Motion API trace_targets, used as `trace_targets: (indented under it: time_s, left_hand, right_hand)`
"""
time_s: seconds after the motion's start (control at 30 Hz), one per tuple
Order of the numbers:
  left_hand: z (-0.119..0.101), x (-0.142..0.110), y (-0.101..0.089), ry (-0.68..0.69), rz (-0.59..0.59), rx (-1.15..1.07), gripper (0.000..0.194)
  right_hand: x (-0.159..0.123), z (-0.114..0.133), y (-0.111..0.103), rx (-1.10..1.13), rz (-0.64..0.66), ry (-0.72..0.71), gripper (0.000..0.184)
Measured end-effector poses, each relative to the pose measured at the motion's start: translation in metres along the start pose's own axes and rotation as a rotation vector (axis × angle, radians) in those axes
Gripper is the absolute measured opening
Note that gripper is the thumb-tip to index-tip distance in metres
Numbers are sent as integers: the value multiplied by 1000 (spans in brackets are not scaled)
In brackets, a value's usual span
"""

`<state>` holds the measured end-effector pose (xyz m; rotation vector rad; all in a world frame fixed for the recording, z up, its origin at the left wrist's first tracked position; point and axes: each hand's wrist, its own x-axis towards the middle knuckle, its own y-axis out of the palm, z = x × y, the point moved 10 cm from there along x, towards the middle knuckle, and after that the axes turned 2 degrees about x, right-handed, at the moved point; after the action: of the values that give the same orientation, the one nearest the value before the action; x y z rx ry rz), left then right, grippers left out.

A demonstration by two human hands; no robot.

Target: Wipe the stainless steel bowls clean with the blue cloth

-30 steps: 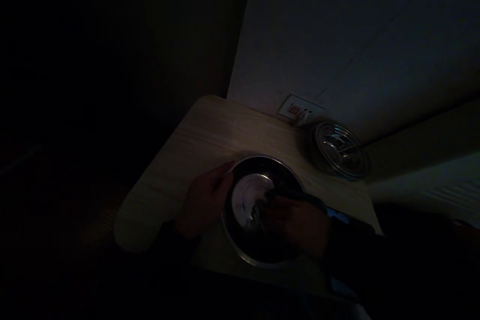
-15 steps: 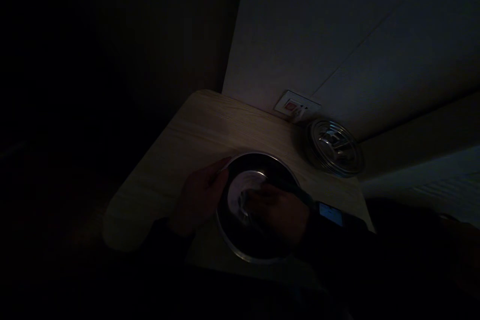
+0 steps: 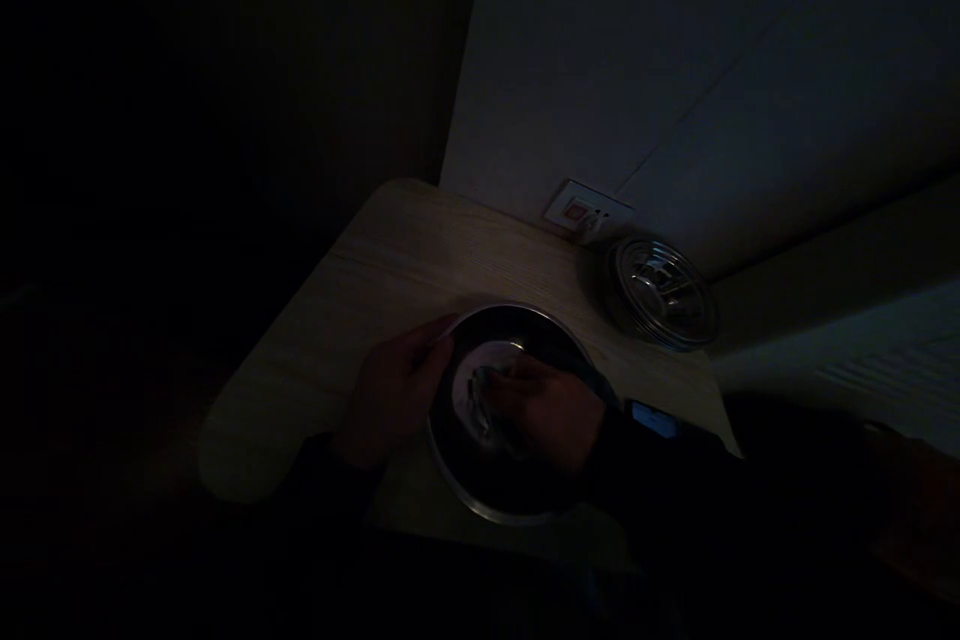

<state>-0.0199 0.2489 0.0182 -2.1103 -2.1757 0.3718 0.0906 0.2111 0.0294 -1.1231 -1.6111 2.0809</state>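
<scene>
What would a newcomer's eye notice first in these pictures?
Probably the shiny metal dish on the table, the left hand at its left rim and the right hand inside, holding an object too dark to name. Next, stacked metal plates beside the wall socket, and the lit phone near the right sleeve.

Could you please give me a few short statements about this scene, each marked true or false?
1. The left hand holds the rim of the round dish. True.
2. The right hand is outside the dish. False: it reaches over the inside.
3. A stack of shiny dishes sits near the wall socket. True.
4. The socket's switch is green. False: it is red.
5. The lit screen is right of the dish. True.
</scene>
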Motion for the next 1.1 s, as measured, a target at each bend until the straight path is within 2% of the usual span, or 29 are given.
trace_targets:
  time_s: [0.1,0.3,0.5,0.67,0.87,1.0,1.1]
  left_hand:
    - [-1,0,1,8,4,-10,35]
    - [-1,2,1,35,15,11,34]
    - [-1,2,2,26,25,-11,33]
    - [2,2,2,25,30,-8,35]
    - [2,0,5,13,39,-20,36]
    - [3,-1,4,20,31,-28,35]
    - [4,-1,3,14,11,-13,34]
  right_hand:
    - [-7,1,7,4,67,13,21]
    - [12,-3,-8,44,-58,27,24]
    - [-7,0,8,68,38,29,21]
    - [11,-2,-3,49,-25,74,24]
    - [-5,8,2,86,-27,15,22]
    - [6,-2,-3,49,-34,111,24]
    - [8,8,-3,40,-49,67,23]
